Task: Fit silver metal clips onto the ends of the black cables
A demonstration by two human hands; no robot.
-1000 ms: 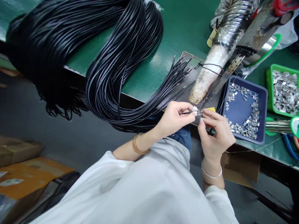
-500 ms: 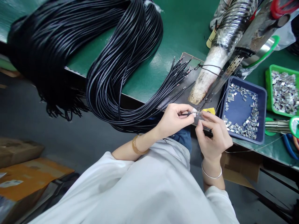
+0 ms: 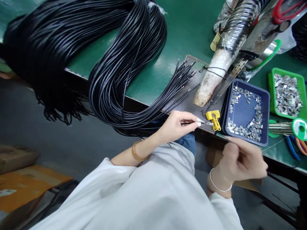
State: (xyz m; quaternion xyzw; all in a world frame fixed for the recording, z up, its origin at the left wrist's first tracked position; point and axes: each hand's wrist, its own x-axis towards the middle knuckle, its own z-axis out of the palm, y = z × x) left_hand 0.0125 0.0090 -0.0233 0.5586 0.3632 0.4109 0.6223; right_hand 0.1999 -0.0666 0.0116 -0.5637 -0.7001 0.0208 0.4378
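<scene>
Between the thumb and forefinger of my left hand (image 3: 179, 125) is a black cable, with a small metal connector (image 3: 210, 123) at its tip. The tip is beside a yellow clip (image 3: 214, 118) at the edge of a dark board (image 3: 190, 83). My right hand (image 3: 243, 159) is apart from the cable, in front of the blue tray (image 3: 265, 119) of small metal connectors. It is blurred, its fingers curled, and what they hold, if anything, cannot be made out. A thick bundle of black cables (image 3: 112, 73) has its stripped ends on the board.
A white-tipped duct (image 3: 211, 76) slants over the board. At the right are a green tray (image 3: 272, 92) of metal parts, a solder spool (image 3: 280, 128) and blue and orange handles (image 3: 293, 148). Cardboard boxes (image 3: 31, 185) are at the lower left.
My right hand has moved away from the connector, to the right and toward me. My left hand has lowered slightly with the cable. The yellow clip is now uncovered.
</scene>
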